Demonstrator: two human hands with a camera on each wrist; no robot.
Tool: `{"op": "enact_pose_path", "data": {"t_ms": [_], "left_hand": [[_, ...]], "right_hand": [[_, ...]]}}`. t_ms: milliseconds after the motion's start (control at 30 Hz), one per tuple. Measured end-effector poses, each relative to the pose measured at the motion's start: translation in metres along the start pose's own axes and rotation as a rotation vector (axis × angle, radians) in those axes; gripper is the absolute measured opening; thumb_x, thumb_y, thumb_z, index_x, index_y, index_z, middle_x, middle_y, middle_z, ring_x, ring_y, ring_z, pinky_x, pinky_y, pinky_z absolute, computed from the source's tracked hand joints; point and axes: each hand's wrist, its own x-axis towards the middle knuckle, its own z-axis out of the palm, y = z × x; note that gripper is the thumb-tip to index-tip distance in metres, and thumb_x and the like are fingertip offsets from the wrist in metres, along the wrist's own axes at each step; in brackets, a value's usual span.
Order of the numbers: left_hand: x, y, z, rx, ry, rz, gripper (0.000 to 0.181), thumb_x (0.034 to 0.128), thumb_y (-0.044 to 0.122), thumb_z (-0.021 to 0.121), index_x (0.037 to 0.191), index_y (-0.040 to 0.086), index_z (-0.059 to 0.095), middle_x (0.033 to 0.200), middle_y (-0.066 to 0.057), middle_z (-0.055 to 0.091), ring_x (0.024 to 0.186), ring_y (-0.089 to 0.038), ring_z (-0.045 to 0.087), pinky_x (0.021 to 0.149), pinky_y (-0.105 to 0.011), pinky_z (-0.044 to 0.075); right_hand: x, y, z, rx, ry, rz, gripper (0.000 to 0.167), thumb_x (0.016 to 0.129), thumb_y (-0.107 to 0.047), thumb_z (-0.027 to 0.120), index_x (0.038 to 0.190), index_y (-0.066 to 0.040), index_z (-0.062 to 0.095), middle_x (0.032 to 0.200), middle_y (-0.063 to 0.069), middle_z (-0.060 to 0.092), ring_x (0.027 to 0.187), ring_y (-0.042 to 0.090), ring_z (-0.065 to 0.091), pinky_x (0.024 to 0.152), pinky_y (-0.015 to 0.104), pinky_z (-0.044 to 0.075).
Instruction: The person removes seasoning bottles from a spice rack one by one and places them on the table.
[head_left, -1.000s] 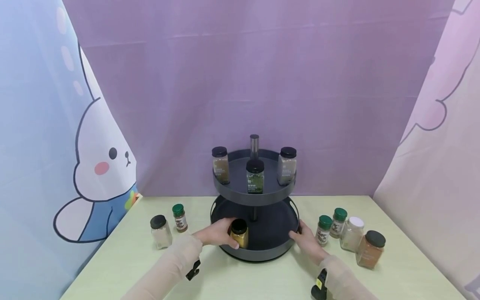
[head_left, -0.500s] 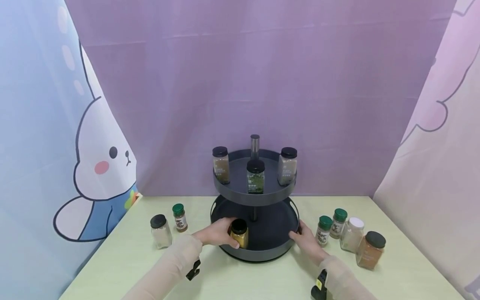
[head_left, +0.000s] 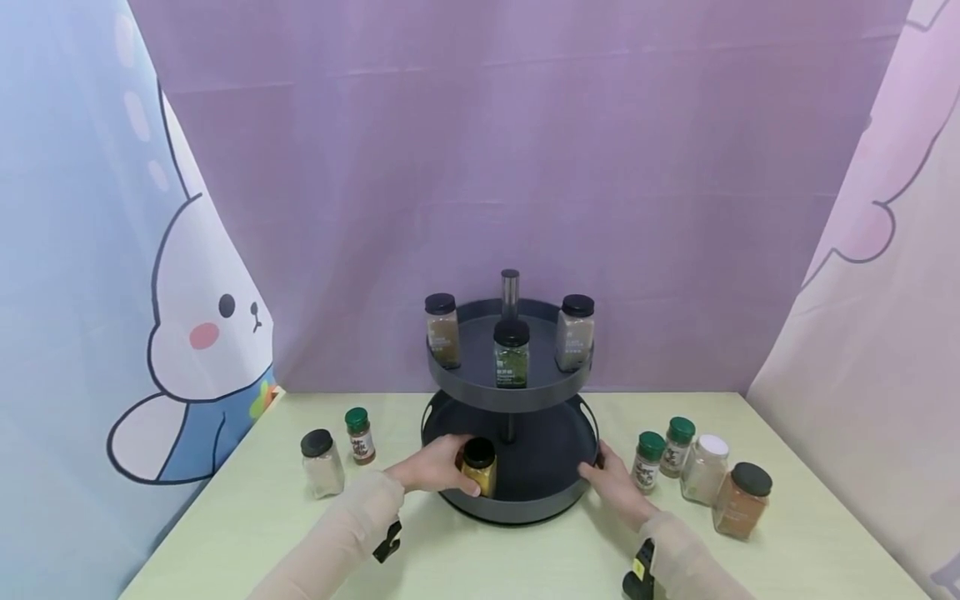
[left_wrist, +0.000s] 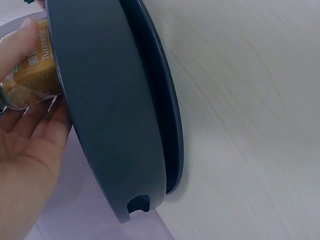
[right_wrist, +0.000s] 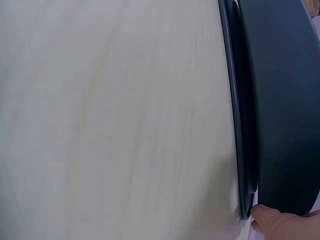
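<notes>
A dark two-tier round spice rack [head_left: 525, 510] stands on the table in the head view. Just inside the front left of its lower tray is a jar of yellow turmeric [head_left: 480, 482] with a black lid. My left hand [head_left: 435, 467] holds this jar, thumb across its near side and fingers behind. The label of the turmeric jar [left_wrist: 42, 65] is readable in the left wrist view. On the opposite side, my right hand [head_left: 617, 483] grips the lower tray's rim near a handle cutout; most of its fingers are hidden. Only part of that hand [right_wrist: 287, 225] shows in the right wrist view.
Three black-lidded jars, one with green contents [head_left: 512, 364], stand on the upper tier. At left are a pale jar [head_left: 323, 471] and a green-capped bottle [head_left: 362, 442]. Several containers, including a reddish-brown jar [head_left: 738, 508], stand at right. A purple curtain [head_left: 525, 167] hangs behind.
</notes>
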Motion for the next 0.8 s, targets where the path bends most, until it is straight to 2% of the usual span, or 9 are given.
{"op": "enact_pose_path", "data": {"t_ms": [367,467,633,800], "left_hand": [[0.0,0.0,-0.006,0.003,0.071,0.041,0.054,0.0688,0.022,0.079,0.115,0.008,0.055,0.09,0.002,0.06,0.072,-0.012,0.052,0.062,-0.025,0.045],[0.0,-0.001,-0.008,-0.016,0.086,0.042,0.055,0.0701,0.023,0.079,0.117,0.009,0.054,0.09,0.002,0.06,0.072,-0.013,0.052,0.062,-0.026,0.045],[-0.002,-0.001,-0.009,-0.084,0.106,0.025,0.061,0.0714,0.024,0.078,0.125,0.01,0.051,0.103,-0.001,0.06,0.083,-0.014,0.056,0.07,-0.029,0.048],[-0.005,0.001,-0.011,-0.14,0.14,0.048,0.06,0.0718,0.023,0.078,0.125,0.012,0.051,0.111,-0.002,0.06,0.094,-0.015,0.059,0.079,-0.031,0.051]], "right_hand": [[0.001,0.003,0.0,-0.002,-0.008,-0.002,0.067,0.093,-0.013,0.043,0.142,0.011,0.003,0.147,0.033,0.009,0.135,0.045,0.012,0.11,0.052,0.019],[0.001,0.003,0.001,-0.004,-0.008,-0.008,0.067,0.094,-0.013,0.042,0.142,0.012,0.003,0.147,0.033,0.009,0.135,0.046,0.012,0.11,0.053,0.02],[0.002,0.003,0.001,-0.005,-0.004,-0.012,0.067,0.094,-0.013,0.043,0.141,0.013,0.002,0.147,0.033,0.009,0.135,0.046,0.012,0.11,0.052,0.019],[0.001,0.003,0.0,-0.004,-0.009,-0.009,0.068,0.094,-0.013,0.043,0.142,0.012,0.002,0.147,0.033,0.009,0.135,0.046,0.012,0.11,0.052,0.02]]}}
